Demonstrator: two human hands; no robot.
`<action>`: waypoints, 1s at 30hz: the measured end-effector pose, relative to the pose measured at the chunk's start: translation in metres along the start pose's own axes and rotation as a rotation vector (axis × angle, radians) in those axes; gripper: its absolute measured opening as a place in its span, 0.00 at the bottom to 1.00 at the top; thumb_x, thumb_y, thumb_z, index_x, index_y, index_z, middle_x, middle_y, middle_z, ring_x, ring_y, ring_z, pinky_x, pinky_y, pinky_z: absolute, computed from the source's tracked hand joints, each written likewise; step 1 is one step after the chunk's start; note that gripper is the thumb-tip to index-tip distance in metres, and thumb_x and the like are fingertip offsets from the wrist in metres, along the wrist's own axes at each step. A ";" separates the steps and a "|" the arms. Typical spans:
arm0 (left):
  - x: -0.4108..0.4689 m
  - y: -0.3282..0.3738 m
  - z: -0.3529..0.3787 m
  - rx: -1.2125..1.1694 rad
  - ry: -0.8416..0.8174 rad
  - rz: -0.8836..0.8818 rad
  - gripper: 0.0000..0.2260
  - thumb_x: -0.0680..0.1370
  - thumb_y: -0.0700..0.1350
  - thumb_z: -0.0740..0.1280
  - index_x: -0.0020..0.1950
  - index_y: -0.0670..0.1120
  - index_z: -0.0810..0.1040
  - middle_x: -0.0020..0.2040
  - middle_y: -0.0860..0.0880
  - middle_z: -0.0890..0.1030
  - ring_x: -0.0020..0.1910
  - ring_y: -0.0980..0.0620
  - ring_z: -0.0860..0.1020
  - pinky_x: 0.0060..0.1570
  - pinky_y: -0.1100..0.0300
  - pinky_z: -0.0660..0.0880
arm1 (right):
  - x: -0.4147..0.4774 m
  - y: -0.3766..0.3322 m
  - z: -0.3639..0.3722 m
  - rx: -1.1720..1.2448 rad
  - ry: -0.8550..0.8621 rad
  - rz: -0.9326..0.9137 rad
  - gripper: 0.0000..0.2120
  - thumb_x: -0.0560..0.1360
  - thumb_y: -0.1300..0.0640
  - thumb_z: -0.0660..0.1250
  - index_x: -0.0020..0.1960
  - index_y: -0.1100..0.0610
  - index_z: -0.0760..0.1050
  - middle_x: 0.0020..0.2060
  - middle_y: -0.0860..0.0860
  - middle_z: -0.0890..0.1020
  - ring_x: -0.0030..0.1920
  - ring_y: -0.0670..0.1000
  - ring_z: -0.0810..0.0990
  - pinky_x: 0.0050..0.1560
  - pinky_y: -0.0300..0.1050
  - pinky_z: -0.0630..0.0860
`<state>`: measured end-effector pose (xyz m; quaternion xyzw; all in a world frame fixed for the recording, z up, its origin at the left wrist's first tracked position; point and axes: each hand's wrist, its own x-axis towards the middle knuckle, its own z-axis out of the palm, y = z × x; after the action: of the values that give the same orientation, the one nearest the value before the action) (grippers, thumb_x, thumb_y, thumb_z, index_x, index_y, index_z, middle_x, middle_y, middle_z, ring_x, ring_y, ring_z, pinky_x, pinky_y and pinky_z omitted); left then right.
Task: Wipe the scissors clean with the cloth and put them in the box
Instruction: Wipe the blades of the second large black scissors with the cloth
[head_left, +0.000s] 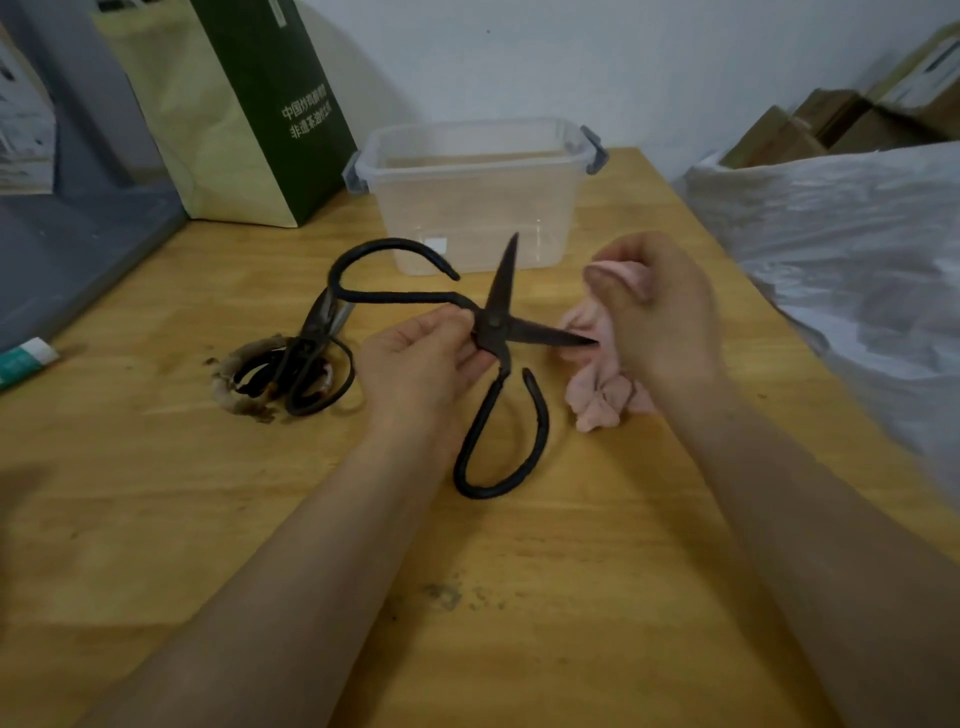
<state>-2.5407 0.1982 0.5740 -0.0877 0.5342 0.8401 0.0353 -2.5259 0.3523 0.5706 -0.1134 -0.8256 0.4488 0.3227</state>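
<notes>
While a person's left hand (415, 369) is pinching a pair of large black scissors (500, 296) at the pivot between thumb and fingers, the right hand (665, 317) is gripping a bunched pink cloth (597, 400) with curled fingers, just beside the blades. The scissors are being held wide open above a wooden table (519, 597). One blade is pointing up toward a clear plastic box (472, 208), and the other is pointing right, its tip meeting the cloth. One looped handle is arching out to the left, while the other is hanging down toward the tabletop. The box is standing open-topped at the far side of the table, with grey latches at both ends. More dark scissors (311, 364) are lying in a heap to the left, in front of a green paper bag (260, 104). White plastic sheeting (857, 249) is lying along the right edge.
</notes>
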 end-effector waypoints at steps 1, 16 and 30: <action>0.003 0.005 -0.002 -0.013 0.019 0.026 0.03 0.74 0.34 0.69 0.47 0.39 0.78 0.38 0.45 0.84 0.37 0.52 0.84 0.34 0.65 0.78 | 0.003 0.002 -0.009 0.054 0.025 0.027 0.04 0.76 0.56 0.67 0.46 0.47 0.74 0.50 0.48 0.78 0.47 0.40 0.75 0.42 0.25 0.68; 0.015 0.001 -0.020 1.243 -0.064 1.300 0.09 0.71 0.35 0.70 0.49 0.41 0.85 0.52 0.44 0.84 0.49 0.48 0.84 0.52 0.61 0.72 | -0.011 -0.029 -0.025 0.812 -0.764 0.589 0.25 0.60 0.38 0.73 0.35 0.63 0.81 0.26 0.54 0.80 0.25 0.48 0.77 0.29 0.37 0.76; 0.012 0.012 -0.006 -0.052 -0.177 -0.072 0.11 0.76 0.45 0.69 0.56 0.42 0.78 0.49 0.43 0.85 0.47 0.49 0.84 0.41 0.59 0.81 | -0.009 -0.009 -0.013 0.770 -0.662 0.460 0.12 0.63 0.52 0.71 0.41 0.60 0.84 0.31 0.55 0.81 0.30 0.51 0.77 0.34 0.45 0.79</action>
<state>-2.5533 0.1870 0.5801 -0.0332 0.5032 0.8564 0.1105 -2.5102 0.3514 0.5788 -0.0175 -0.6134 0.7884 -0.0418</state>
